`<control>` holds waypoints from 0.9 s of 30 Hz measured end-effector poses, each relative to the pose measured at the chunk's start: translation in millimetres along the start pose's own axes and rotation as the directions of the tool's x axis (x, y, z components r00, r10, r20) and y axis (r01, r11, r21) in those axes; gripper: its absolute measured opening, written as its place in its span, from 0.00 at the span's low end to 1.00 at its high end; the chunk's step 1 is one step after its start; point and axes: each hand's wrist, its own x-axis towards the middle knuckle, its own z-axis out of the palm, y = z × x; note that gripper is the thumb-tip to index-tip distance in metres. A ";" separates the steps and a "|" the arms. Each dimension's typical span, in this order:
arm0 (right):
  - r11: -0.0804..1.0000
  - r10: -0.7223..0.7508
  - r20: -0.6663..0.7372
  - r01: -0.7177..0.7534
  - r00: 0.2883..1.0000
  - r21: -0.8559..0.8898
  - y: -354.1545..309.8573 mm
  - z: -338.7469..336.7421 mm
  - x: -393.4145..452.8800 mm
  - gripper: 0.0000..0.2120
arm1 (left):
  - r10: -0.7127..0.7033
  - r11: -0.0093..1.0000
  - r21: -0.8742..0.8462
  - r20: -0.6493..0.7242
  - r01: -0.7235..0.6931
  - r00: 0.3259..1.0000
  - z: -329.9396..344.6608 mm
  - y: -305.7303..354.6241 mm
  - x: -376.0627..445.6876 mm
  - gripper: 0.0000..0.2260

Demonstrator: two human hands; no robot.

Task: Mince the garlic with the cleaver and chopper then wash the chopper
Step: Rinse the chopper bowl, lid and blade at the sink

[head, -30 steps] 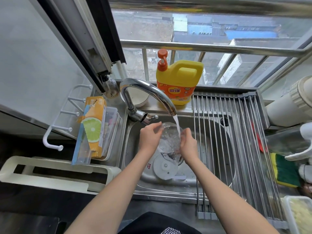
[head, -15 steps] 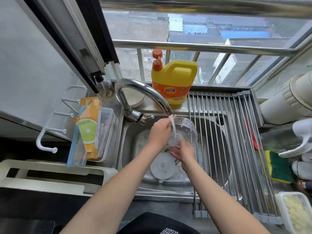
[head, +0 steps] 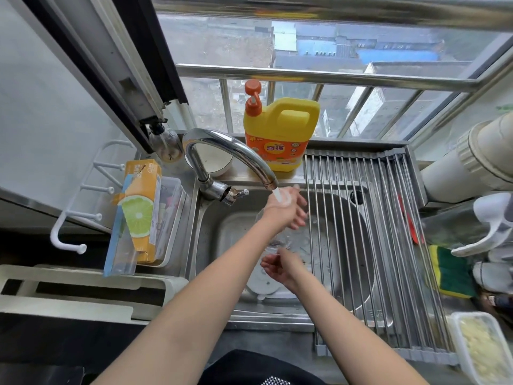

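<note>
Both hands (head: 286, 237) in sink (head: 211, 245) — clear chopper bowl (head: 288, 240) between them.

The clear chopper bowl (head: 280, 237) blurs between both hands; neither grip is discernible.

**Hands and clear bowl under the running tap**

Over the steel sink (head: 211, 245), the left hand (head: 286, 209) sits under the faucet (head: 230, 154) stream, fingers spread against a clear chopper bowl (head: 291, 240). The right hand (head: 280, 269) cups the bowl's near rim. A white chopper lid (head: 262, 283) lies in the basin. Yellow detergent bottle (head: 280, 134) stands behind; a roll-up drying rack (head: 388, 232) covers the sink's right side.
</note>
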 end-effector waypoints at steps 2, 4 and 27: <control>1.000 -0.018 0.005 0.018 1.000 -0.016 -1.9 -3.3 0.5 0.21 | -0.132 0.990 0.032 -0.080 0.135 0.988 -4.9 0.0 6.2 0.16; 0.999 -0.042 0.009 0.042 0.999 0.006 -4.9 -6.9 0.1 0.20 | -0.143 0.984 -0.114 -0.047 0.137 0.989 -11.8 -3.7 12.5 0.13; 0.888 -0.421 -0.107 0.385 0.901 -0.250 -28.8 -2.9 -9.6 0.23 | 0.512 0.346 0.914 0.004 -0.210 0.859 -28.1 -42.4 2.9 0.10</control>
